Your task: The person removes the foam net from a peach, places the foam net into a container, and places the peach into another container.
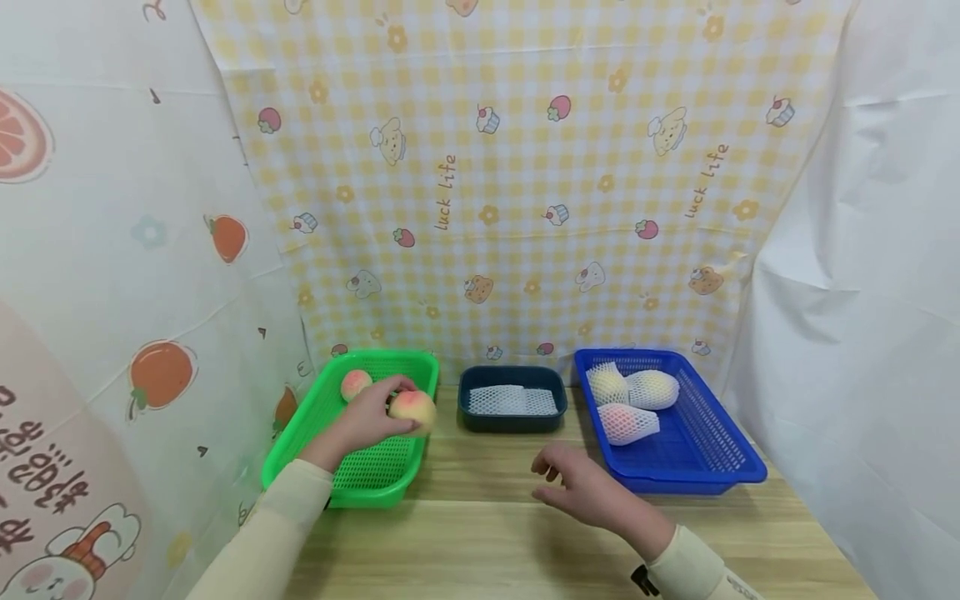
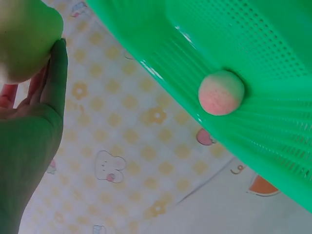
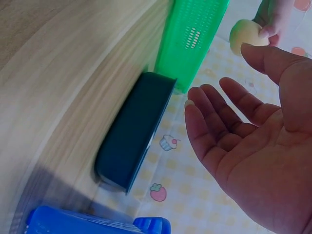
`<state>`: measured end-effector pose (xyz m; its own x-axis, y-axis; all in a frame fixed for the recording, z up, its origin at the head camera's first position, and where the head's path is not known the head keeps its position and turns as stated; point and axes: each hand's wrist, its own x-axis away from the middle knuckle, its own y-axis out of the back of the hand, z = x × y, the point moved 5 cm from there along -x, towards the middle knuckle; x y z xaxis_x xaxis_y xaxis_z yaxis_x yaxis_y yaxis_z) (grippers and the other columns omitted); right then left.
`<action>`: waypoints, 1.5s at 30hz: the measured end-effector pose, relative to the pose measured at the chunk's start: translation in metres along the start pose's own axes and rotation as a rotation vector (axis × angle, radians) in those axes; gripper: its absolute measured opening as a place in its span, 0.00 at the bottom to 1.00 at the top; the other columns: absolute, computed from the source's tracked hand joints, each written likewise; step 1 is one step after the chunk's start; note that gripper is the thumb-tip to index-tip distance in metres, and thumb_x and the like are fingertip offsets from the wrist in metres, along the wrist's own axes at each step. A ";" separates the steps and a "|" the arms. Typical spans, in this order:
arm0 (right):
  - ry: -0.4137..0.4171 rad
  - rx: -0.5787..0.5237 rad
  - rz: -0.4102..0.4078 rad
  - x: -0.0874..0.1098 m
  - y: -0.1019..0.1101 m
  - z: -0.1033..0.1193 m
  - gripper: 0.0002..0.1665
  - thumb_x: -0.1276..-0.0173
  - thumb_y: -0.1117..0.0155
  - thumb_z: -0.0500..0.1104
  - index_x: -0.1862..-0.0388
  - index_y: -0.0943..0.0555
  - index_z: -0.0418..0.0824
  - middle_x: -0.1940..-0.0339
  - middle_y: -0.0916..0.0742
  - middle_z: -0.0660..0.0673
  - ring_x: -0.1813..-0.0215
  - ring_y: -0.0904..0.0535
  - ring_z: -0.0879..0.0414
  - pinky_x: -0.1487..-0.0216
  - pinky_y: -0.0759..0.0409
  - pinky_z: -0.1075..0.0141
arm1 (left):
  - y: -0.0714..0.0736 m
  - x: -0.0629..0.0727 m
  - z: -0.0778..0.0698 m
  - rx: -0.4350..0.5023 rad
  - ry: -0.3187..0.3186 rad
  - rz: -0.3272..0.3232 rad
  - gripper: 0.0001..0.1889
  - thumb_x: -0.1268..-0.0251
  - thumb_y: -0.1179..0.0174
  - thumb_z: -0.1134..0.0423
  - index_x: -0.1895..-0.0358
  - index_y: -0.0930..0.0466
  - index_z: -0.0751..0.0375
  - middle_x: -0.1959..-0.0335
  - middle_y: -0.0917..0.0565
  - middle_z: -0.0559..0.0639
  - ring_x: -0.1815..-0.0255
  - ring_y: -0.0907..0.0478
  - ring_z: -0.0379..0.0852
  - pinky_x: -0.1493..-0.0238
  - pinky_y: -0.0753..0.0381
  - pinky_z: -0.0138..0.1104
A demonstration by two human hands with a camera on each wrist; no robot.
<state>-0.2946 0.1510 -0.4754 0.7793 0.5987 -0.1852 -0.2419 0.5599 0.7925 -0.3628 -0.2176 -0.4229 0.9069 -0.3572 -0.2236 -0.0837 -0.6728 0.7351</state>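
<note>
ok so your left hand (image 1: 371, 421) is gripping the peach (image 1: 417, 412), thumb and fingers curling around it, and you're holding it up by the right-hand rim of the green basket (image 1: 375, 471), toward the left side of the surface (image 1: 465, 517). Your right hand (image 1: 581, 487) is hovering more toward the surface's right edge, fingers hanging loose and grasping nothing, just beside the near left corner of the blue basket (image 1: 678, 454). What I'd be watching is that gap: from your right fingers, the peach is lying well off to the left and, going by the head view, a bit closer to the surface's back edge. The dark tray (image 1: 512, 423) with the white foam nets (image 1: 512, 400) is sitting near that back edge, between the two baskets. No long axis to be fussing over btw, the peach is looking basically round
</note>
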 end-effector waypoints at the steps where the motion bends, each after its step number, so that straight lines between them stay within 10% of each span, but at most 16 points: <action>1: -0.001 0.002 0.003 0.000 0.000 0.000 0.14 0.23 0.23 0.49 0.46 0.16 0.46 0.50 0.13 0.53 0.50 0.14 0.53 0.49 0.13 0.55 | 0.002 -0.002 0.003 -0.007 0.011 -0.009 0.25 0.33 0.20 0.54 0.37 0.18 0.53 0.44 0.13 0.49 0.49 0.16 0.46 0.47 0.16 0.47; 32: -0.064 -0.031 0.042 0.010 -0.009 -0.009 0.13 0.23 0.23 0.50 0.48 0.15 0.47 0.52 0.14 0.54 0.52 0.14 0.55 0.51 0.12 0.56 | 0.053 -0.073 0.076 -0.259 0.247 -0.182 0.33 0.27 0.27 0.47 0.33 0.24 0.69 0.41 0.17 0.72 0.45 0.19 0.69 0.45 0.19 0.61; 45: -0.056 -0.051 0.047 0.013 -0.017 -0.013 0.11 0.23 0.23 0.48 0.49 0.15 0.48 0.52 0.14 0.56 0.53 0.16 0.59 0.52 0.14 0.61 | 0.054 -0.081 0.099 -0.270 0.344 -0.298 0.36 0.27 0.30 0.48 0.28 0.25 0.72 0.38 0.21 0.74 0.39 0.24 0.73 0.39 0.22 0.64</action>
<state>-0.2878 0.1561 -0.4987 0.7972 0.5927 -0.1150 -0.3066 0.5615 0.7686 -0.4812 -0.2895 -0.4284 0.9620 0.0881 -0.2583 0.2666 -0.5056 0.8206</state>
